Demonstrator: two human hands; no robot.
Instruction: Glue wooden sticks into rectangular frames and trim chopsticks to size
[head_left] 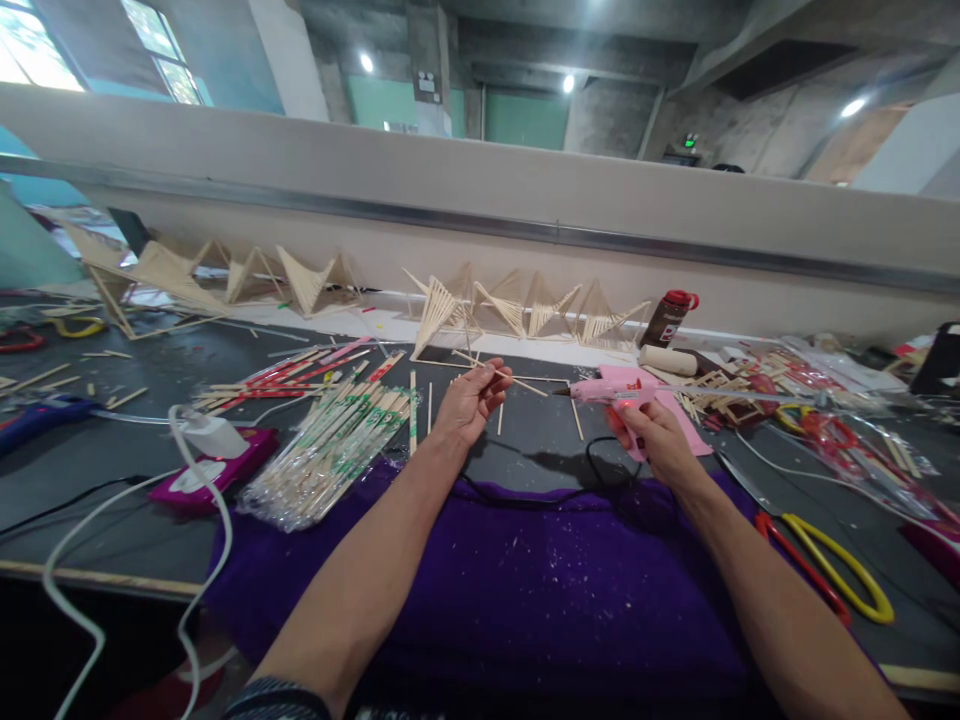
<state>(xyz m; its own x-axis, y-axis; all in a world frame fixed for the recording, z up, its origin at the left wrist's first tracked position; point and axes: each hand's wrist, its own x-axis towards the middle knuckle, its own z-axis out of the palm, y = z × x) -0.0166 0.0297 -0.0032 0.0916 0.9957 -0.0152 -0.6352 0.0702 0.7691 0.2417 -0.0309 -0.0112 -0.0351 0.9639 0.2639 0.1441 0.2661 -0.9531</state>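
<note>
Pinched in the fingers of my left hand is a thin wooden stick that points toward the right. My right hand is wrapped round the grip of a pink hot glue gun. The gun's dark nozzle points left, close to the far end of the stick; whether they touch I cannot tell. Several short sticks lie on the dark table below and beside my left hand. Behind them stands a row of twisted stick models.
At left lie plastic-wrapped chopsticks and a magenta power strip with white cable. Scissors with red and yellow handles lie at right. A bottle with a red lid leans by the partition. Purple cloth covers the front edge.
</note>
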